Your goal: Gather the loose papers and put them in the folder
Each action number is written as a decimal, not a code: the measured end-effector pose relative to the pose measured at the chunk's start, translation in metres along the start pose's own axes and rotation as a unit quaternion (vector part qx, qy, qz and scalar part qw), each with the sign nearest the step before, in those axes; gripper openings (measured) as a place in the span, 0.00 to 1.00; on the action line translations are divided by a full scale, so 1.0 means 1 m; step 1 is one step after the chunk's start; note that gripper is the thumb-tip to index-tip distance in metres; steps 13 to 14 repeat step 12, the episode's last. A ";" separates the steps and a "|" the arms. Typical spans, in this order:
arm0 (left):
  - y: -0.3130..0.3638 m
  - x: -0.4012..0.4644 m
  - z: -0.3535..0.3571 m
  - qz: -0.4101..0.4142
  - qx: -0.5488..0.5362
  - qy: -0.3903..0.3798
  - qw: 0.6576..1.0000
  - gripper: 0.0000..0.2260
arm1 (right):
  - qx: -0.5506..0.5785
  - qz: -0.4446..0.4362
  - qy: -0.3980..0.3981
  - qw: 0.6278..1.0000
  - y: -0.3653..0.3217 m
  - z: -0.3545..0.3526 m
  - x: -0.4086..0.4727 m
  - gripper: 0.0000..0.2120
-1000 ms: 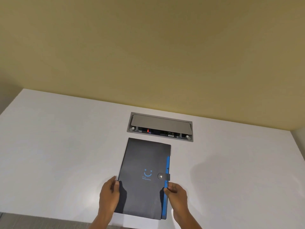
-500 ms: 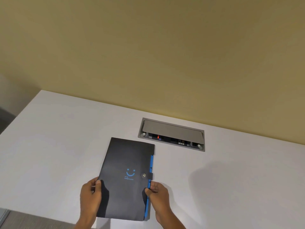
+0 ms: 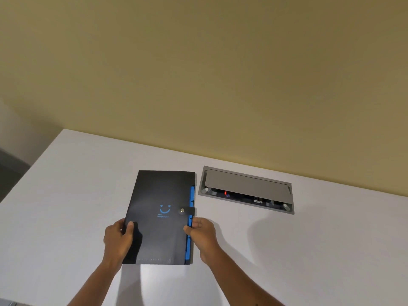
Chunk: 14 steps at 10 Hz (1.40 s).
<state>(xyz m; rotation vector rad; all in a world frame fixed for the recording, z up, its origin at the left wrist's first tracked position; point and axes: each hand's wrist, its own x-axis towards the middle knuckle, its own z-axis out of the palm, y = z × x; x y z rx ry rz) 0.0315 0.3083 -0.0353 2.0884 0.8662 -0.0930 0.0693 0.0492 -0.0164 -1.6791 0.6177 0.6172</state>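
A black folder (image 3: pixel 159 195) with a blue smiley print, a snap-button strap and blue tabs along its right edge lies closed on the white table (image 3: pixel 66 195). My left hand (image 3: pixel 118 238) grips its left edge near the bottom, thumb on the cover. My right hand (image 3: pixel 202 230) pinches the right edge just below the snap strap, thumb on top. No loose papers are in view.
A grey recessed cable box (image 3: pixel 247 189) with a half-raised lid sits in the table right of the folder's top. A yellow wall (image 3: pixel 198 74) rises behind the table. The table's left edge drops off to a dark floor (image 3: pixel 11 171).
Both hands have carried the folder leftward, away from the cable box, which now lies to the folder's right instead of behind it. The grips are unchanged.
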 end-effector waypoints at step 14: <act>0.049 0.032 0.027 0.133 0.182 0.025 0.974 0.22 | -0.070 -0.015 0.025 0.997 -0.007 -0.076 0.001 0.11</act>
